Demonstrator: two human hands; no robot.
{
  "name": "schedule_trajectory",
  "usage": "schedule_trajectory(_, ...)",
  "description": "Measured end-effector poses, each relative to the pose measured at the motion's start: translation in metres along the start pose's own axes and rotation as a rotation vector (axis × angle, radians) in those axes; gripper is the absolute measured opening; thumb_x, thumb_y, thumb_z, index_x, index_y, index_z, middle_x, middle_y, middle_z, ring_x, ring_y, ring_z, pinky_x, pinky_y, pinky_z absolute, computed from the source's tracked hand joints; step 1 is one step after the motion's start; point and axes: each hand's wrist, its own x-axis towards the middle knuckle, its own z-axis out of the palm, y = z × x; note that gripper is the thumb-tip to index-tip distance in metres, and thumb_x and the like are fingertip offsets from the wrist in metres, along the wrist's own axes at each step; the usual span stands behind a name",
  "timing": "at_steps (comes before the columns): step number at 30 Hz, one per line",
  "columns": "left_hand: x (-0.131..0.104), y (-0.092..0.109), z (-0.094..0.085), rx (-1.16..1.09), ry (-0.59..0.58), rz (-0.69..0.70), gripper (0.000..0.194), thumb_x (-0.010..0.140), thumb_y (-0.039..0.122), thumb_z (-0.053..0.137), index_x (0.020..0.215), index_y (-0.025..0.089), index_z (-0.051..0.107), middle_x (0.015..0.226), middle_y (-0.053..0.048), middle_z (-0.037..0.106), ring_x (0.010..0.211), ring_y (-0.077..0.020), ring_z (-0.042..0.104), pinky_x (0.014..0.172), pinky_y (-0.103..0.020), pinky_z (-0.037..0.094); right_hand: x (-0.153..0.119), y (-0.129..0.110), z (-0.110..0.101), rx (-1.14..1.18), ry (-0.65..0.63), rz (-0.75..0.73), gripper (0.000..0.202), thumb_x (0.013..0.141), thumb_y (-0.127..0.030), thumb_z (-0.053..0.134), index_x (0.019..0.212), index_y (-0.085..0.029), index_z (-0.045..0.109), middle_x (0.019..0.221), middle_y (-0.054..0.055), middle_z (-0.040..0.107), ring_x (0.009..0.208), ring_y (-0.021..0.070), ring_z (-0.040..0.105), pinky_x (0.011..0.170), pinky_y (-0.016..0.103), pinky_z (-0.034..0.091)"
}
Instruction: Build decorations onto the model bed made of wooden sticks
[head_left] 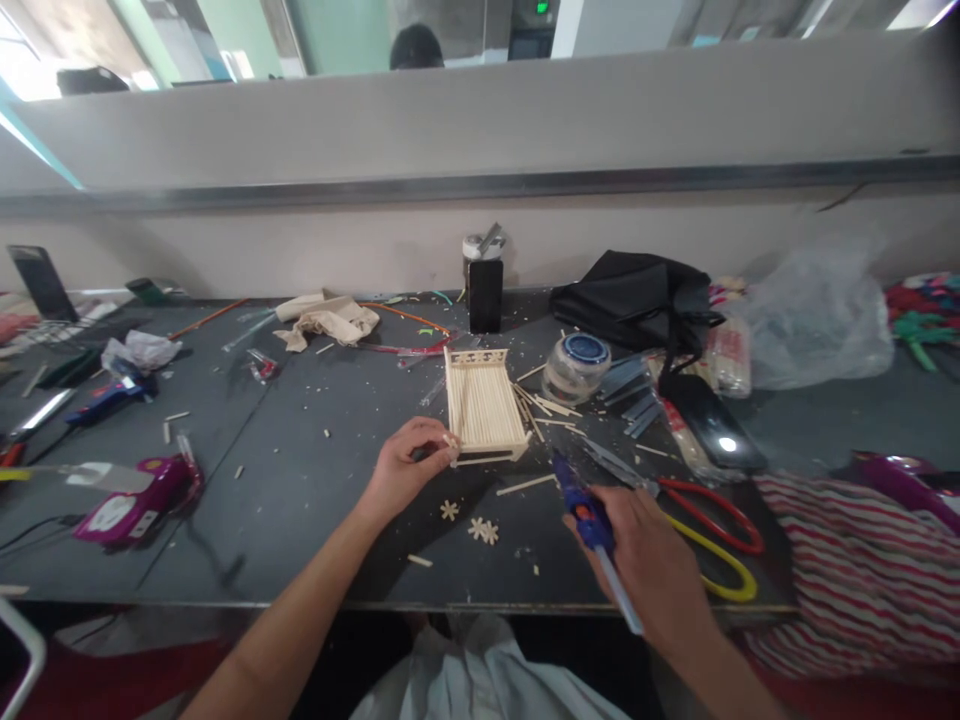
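In the middle of the table lies a small bed-like frame (486,405) built of thin wooden sticks, with a raised rail at its far end. My left hand (409,460) is at its near left corner, thumb and fingers pinching a small star-shaped wooden piece (451,442) against or beside the frame; contact is hard to tell. Wrapped in my right hand (641,545) is a blue glue gun (589,520), nozzle toward the frame, a pale glue stick (619,592) jutting from its back. Three wooden stars (449,510) lie on the tabletop near me.
Scissors (705,530) with red and yellow handles lie beside my right hand. Behind are a blue-lidded jar (576,365), loose sticks, a black bag (634,300) and a lit phone (712,430). A black upright object (485,295) stands behind the frame. Purple glue gun (135,505) lies left.
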Motion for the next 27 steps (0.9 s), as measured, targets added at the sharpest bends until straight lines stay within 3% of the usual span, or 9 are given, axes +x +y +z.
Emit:
schedule_trajectory(4, 0.0, -0.004, 0.002, -0.013, 0.022, 0.026, 0.01, 0.081, 0.027, 0.066, 0.085, 0.019, 0.07, 0.087, -0.006, 0.063, 0.081, -0.0146, 0.059, 0.075, -0.029, 0.049, -0.013, 0.017, 0.003, 0.009, -0.162, 0.018, 0.041, 0.071, -0.015, 0.058, 0.111, -0.017, 0.051, 0.098, 0.011, 0.064, 0.091, 0.0284, 0.059, 0.081, 0.044, 0.05)
schedule_trajectory(7, -0.001, -0.006, 0.005, -0.021, 0.043, 0.024, 0.011, 0.08, 0.028, 0.068, 0.086, 0.019, 0.068, 0.085, -0.005, 0.063, 0.078, -0.0141, 0.059, 0.073, -0.028, 0.049, -0.012, 0.024, -0.013, 0.055, -0.252, -0.035, 0.053, 0.07, -0.018, 0.06, 0.122, -0.017, 0.051, 0.112, 0.012, 0.062, 0.102, 0.0291, 0.059, 0.088, 0.046, 0.049)
schedule_trajectory(10, 0.0, -0.008, 0.007, -0.018, 0.045, 0.043, 0.01, 0.08, 0.028, 0.068, 0.082, 0.018, 0.066, 0.083, -0.005, 0.063, 0.079, -0.0146, 0.059, 0.075, -0.029, 0.048, 0.008, 0.013, -0.036, 0.117, -0.196, -0.054, 0.041, 0.079, -0.029, 0.06, 0.119, -0.024, 0.055, 0.113, 0.01, 0.063, 0.103, 0.0284, 0.06, 0.087, 0.045, 0.049)
schedule_trajectory(12, 0.0, -0.009, 0.007, -0.018, 0.036, 0.055, 0.01, 0.08, 0.028, 0.067, 0.08, 0.018, 0.066, 0.084, -0.005, 0.062, 0.082, -0.0151, 0.058, 0.077, -0.029, 0.047, 0.031, -0.008, -0.042, 0.247, -0.088, 0.069, 0.03, 0.085, -0.032, 0.056, 0.115, -0.024, 0.056, 0.098, 0.007, 0.065, 0.083, 0.0213, 0.063, 0.074, 0.036, 0.053)
schedule_trajectory(14, 0.0, -0.009, 0.006, -0.022, 0.03, 0.053, 0.011, 0.08, 0.029, 0.068, 0.081, 0.018, 0.066, 0.086, -0.005, 0.061, 0.084, -0.016, 0.058, 0.079, -0.03, 0.047, 0.057, -0.033, -0.036, 0.424, -0.131, 0.062, 0.025, 0.088, -0.031, 0.055, 0.112, -0.026, 0.058, 0.088, 0.003, 0.064, 0.069, 0.0159, 0.061, 0.064, 0.029, 0.052)
schedule_trajectory(18, -0.002, -0.012, 0.006, -0.077, 0.014, 0.057, 0.015, 0.078, 0.031, 0.07, 0.084, 0.018, 0.066, 0.09, -0.007, 0.06, 0.087, -0.0174, 0.057, 0.08, -0.031, 0.047, 0.098, -0.068, 0.0, 0.583, -0.223, -0.036, 0.026, 0.084, -0.022, 0.062, 0.11, -0.023, 0.059, 0.087, 0.001, 0.062, 0.067, 0.0122, 0.057, 0.066, 0.025, 0.05)
schedule_trajectory(22, -0.003, -0.015, 0.008, -0.12, 0.023, 0.067, 0.017, 0.079, 0.033, 0.07, 0.084, 0.017, 0.066, 0.088, -0.006, 0.061, 0.085, -0.0172, 0.057, 0.079, -0.03, 0.047, 0.115, -0.075, 0.022, 0.528, -0.254, -0.105, 0.023, 0.083, -0.019, 0.063, 0.105, -0.024, 0.061, 0.088, 0.001, 0.061, 0.074, 0.0135, 0.059, 0.07, 0.026, 0.048)
schedule_trajectory(27, -0.003, -0.018, 0.01, -0.157, 0.027, 0.061, 0.02, 0.08, 0.035, 0.068, 0.088, 0.017, 0.065, 0.089, -0.007, 0.061, 0.086, -0.0173, 0.058, 0.078, -0.029, 0.048, 0.12, -0.077, 0.024, 0.444, -0.286, -0.115, 0.011, 0.085, -0.018, 0.061, 0.094, -0.023, 0.064, 0.09, 0.001, 0.063, 0.08, 0.014, 0.06, 0.072, 0.026, 0.046)
